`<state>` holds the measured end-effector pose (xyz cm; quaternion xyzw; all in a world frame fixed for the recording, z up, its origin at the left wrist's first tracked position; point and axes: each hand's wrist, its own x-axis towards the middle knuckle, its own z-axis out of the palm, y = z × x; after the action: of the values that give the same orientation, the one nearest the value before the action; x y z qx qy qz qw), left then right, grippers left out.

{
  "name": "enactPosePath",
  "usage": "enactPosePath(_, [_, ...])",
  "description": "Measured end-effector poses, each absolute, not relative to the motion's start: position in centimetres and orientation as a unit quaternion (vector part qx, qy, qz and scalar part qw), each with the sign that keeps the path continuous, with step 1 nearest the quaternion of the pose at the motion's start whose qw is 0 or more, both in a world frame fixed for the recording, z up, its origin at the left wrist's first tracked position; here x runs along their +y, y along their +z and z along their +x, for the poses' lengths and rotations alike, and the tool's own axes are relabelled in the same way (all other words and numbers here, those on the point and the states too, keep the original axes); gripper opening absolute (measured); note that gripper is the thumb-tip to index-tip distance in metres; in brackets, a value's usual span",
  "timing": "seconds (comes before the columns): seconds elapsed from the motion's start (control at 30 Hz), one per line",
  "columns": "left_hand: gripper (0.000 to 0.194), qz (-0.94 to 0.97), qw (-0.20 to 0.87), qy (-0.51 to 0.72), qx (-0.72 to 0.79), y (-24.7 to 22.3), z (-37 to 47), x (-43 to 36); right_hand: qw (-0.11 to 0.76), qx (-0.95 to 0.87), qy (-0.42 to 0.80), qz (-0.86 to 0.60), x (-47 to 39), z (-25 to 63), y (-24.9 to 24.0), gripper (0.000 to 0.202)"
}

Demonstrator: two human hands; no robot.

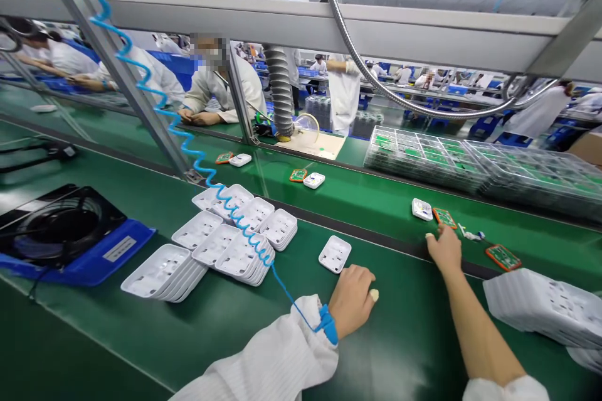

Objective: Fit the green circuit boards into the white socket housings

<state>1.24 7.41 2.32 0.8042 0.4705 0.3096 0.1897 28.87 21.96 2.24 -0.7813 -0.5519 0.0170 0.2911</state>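
My left hand point(353, 302) rests on the green bench, fingers loosely bent and the thumb apart, with nothing seen in it. Just beyond its knuckles lies a white plastic housing point(335, 254). A blue wrist strap point(328, 326) with a coiled cord circles that wrist. Over the belt's near edge reaches my right hand point(446, 251), its thumb and fingers apart. The fingertips are at an orange-edged green circuit board point(444, 218); whether they touch it I cannot tell. Beside that board is another white housing point(422, 209). A small white connector piece point(471, 235) lies right of the hand.
Stacks of white housings stand at left point(162, 272) and right point(545, 300). More boards point(298, 175) and housings point(314, 181) lie on the green belt point(367, 200). Clear trays point(427, 159) line the far side. A fan point(70, 225) sits left; a co-worker point(221, 93) sits opposite.
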Motion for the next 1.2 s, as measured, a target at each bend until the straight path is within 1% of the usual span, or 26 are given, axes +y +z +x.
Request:
enactPosePath(0.07, [0.017, 0.806, 0.191, 0.302, 0.472, 2.4, 1.3, 7.5, 0.245, -0.511, 0.002, -0.824, 23.3, 31.0, 2.6, 0.057])
enactPosePath(0.13, [0.017, 0.806, 0.194, 0.296, 0.475, 2.5, 1.3, 7.5, 0.24, -0.49, -0.001, -0.838, 24.3, 33.0, 2.5, 0.063])
enactPosePath(0.23, [0.018, 0.802, 0.198, 0.291, 0.483, 2.6, 1.4, 7.7, 0.281, -0.454, -0.049, -0.844, 26.1, 35.9, 1.4, 0.072])
enactPosePath(0.27, [0.017, 0.8, 0.2, 0.29, 0.485, 2.6, 1.4, 7.8, 0.283, -0.441, -0.052, -0.85, 26.8, 36.8, 0.9, 0.075])
enactPosePath(0.37, [0.016, 0.795, 0.205, 0.286, 0.494, 2.7, 1.4, 7.9, 0.234, -0.396, -0.013, -0.888, 28.8, 38.7, -0.5, 0.081])
enactPosePath(0.47, [0.016, 0.794, 0.207, 0.281, 0.497, 2.8, 1.4, 8.0, 0.181, -0.374, 0.023, -0.909, 30.2, 39.3, -1.3, 0.073])
enactPosePath(0.53, [0.015, 0.796, 0.207, 0.278, 0.496, 2.9, 1.4, 8.1, 0.161, -0.386, 0.0, -0.908, 30.6, 39.0, -1.6, 0.062])
enactPosePath(0.6, [0.014, 0.796, 0.204, 0.278, 0.497, 2.9, 1.5, 8.1, 0.153, -0.433, -0.025, -0.888, 30.5, 38.5, -1.4, 0.046])
enactPosePath(0.67, [0.014, 0.796, 0.199, 0.28, 0.498, 2.9, 1.5, 8.1, 0.157, -0.499, -0.01, -0.852, 30.0, 37.6, -0.8, 0.031])
enactPosePath(0.7, [0.014, 0.797, 0.195, 0.281, 0.498, 2.8, 1.5, 8.1, 0.166, -0.522, 0.003, -0.837, 29.5, 36.9, -0.2, 0.028])
enactPosePath(0.77, [0.015, 0.799, 0.187, 0.283, 0.496, 2.6, 1.5, 8.0, 0.202, -0.545, 0.014, -0.813, 27.9, 34.7, 0.9, 0.031])
enactPosePath(0.87, [0.016, 0.804, 0.174, 0.288, 0.491, 2.4, 1.4, 7.9, 0.289, -0.582, -0.008, -0.76, 23.9, 29.1, 2.0, 0.039])
enactPosePath(0.93, [0.016, 0.805, 0.167, 0.291, 0.49, 2.2, 1.3, 8.1, 0.326, -0.673, 0.019, -0.663, 20.4, 24.5, 1.6, 0.036])
enactPosePath(0.97, [0.015, 0.805, 0.163, 0.292, 0.49, 2.1, 1.3, 8.2, 0.336, -0.719, 0.029, -0.608, 18.6, 22.3, 1.1, 0.034])
enactPosePath(1.07, [0.011, 0.806, 0.158, 0.289, 0.491, 1.9, 1.5, 8.2, 0.309, -0.818, 0.047, -0.483, 14.2, 17.4, -0.4, 0.028])
enactPosePath(1.13, [0.009, 0.804, 0.17, 0.292, 0.489, 2.2, 1.4, 7.4, 0.314, -0.825, 0.043, -0.468, 12.4, 16.1, -0.9, 0.027])
enactPosePath(1.2, [0.014, 0.793, 0.19, 0.318, 0.484, 3.1, 0.6, 5.5, 0.324, -0.811, 0.043, -0.485, 11.5, 15.9, -0.9, 0.026])
